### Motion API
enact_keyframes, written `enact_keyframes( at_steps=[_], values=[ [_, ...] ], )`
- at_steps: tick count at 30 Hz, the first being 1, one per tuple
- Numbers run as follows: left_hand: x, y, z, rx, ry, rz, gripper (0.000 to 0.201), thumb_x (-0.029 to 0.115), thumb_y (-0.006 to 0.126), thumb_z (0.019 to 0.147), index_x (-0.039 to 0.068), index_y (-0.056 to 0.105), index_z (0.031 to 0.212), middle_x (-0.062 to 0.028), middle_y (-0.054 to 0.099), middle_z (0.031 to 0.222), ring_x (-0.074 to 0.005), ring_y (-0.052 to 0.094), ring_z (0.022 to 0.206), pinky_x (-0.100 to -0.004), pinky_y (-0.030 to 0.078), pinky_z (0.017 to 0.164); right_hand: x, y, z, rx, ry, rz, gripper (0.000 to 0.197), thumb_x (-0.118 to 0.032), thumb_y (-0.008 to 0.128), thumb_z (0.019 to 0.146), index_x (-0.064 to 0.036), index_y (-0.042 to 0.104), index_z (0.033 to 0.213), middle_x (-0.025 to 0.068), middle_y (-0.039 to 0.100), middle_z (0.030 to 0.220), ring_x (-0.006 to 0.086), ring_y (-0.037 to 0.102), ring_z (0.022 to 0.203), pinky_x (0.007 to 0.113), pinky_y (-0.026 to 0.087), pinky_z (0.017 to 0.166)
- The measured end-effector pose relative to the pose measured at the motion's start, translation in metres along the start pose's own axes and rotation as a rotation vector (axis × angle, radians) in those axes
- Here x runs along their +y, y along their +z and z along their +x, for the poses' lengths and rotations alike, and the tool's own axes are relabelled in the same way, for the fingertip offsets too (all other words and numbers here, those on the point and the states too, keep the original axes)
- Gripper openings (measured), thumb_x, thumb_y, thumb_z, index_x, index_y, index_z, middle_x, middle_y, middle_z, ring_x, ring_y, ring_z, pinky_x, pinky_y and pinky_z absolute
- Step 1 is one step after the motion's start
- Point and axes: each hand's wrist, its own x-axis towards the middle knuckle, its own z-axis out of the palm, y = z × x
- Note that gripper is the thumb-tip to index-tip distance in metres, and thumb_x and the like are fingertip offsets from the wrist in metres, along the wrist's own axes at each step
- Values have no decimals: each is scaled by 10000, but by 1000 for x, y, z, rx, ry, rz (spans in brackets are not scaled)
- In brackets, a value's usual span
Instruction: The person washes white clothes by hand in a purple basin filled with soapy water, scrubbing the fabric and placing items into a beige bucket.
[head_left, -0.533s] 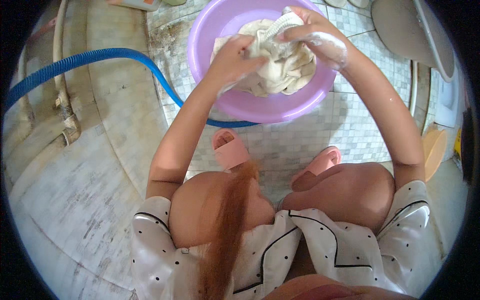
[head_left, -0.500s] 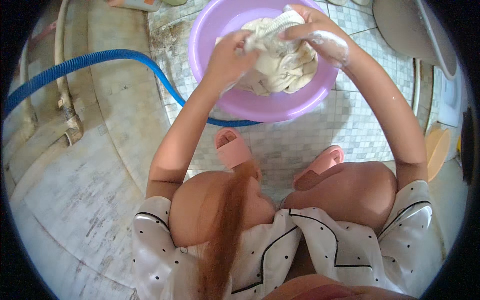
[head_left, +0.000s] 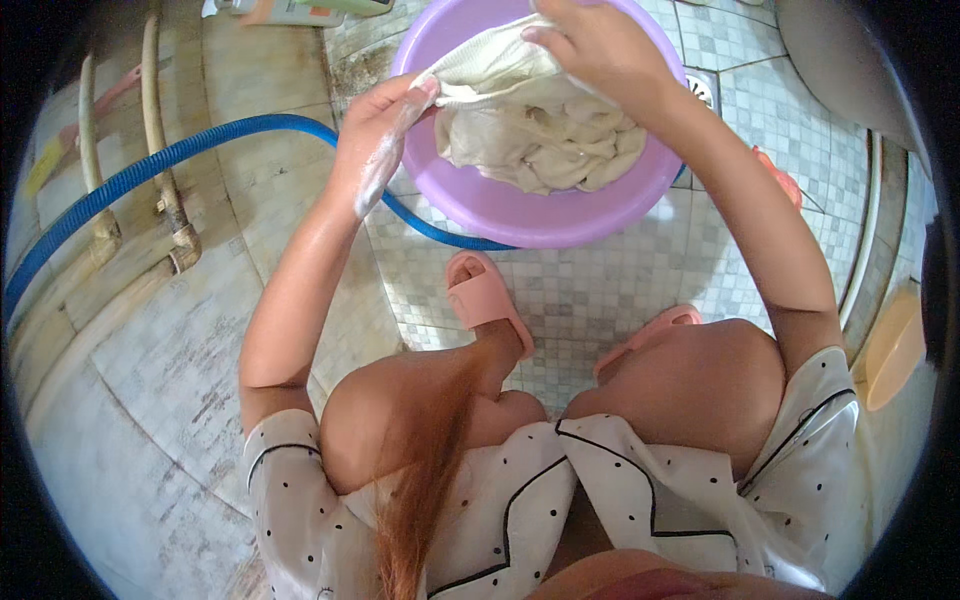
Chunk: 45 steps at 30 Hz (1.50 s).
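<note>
A wet cream-coloured knit garment (head_left: pixel 545 150) lies bunched in a round purple basin (head_left: pixel 545 225). One ribbed edge of it is lifted and stretched between my two hands over the basin's far half. My left hand (head_left: pixel 380 130), with suds along its side, pinches that edge at the basin's left rim. At the upper right, my right hand (head_left: pixel 600 55) grips the other end of the ribbed part, its fingers partly cut off by the picture's top edge. Most of the garment stays heaped below the hands.
A blue ribbed hose (head_left: pixel 230 128) curves from the left and passes behind the basin. Pipes (head_left: pixel 160 130) run along the left wall. Bottles (head_left: pixel 290 12) stand at the upper left. A floor drain (head_left: pixel 702 90) shows right of the basin, and a large grey tub (head_left: pixel 850 60) stands farther right.
My hands, close together over the garment before, have drawn apart. The left moved left to the rim, and the ribbed edge is now pulled out taut. The view has shifted slightly.
</note>
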Motion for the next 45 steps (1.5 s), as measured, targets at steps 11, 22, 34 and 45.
enact_keyframes(
  at_steps=[11, 22, 34, 45],
  values=[
    [1, 10, 30, 171, 166, 84, 303, 283, 448, 941, 20, 577, 1018, 9, 565, 815, -67, 483, 735, -216, 409, 676, 7, 21, 20, -341, 271, 405, 535, -349, 734, 686, 5, 578, 1055, 98, 631, 927, 153, 600, 814, 292, 468, 723],
    [-39, 66, 33, 501, 380, 185, 197, 190, 526, 904, 18, 613, 858, -5, 583, 759, -79, 516, 682, -242, 418, 615, 3, 27, 0, 254, 537, 834, 250, -231, 536, 887, 4, 560, 971, 53, 598, 849, 119, 552, 781, 253, 430, 650],
    [-38, 127, 41, 693, -16, -699, 329, 328, 418, 940, 76, 502, 746, -24, 482, 651, -133, 480, 544, -297, 398, 488, 13, 57, -1, 71, -89, -190, 270, -276, 601, 792, -19, 637, 866, 132, 564, 693, 252, 563, 628, 357, 432, 584],
    [-44, 90, 35, 672, -14, -696, 358, 374, 415, 923, 50, 530, 823, -64, 515, 735, -150, 493, 650, -335, 429, 610, -14, 89, 2, 127, 151, -99, 450, -406, 503, 848, -12, 585, 645, 174, 546, 572, 340, 547, 541, 407, 448, 561]
  ],
)
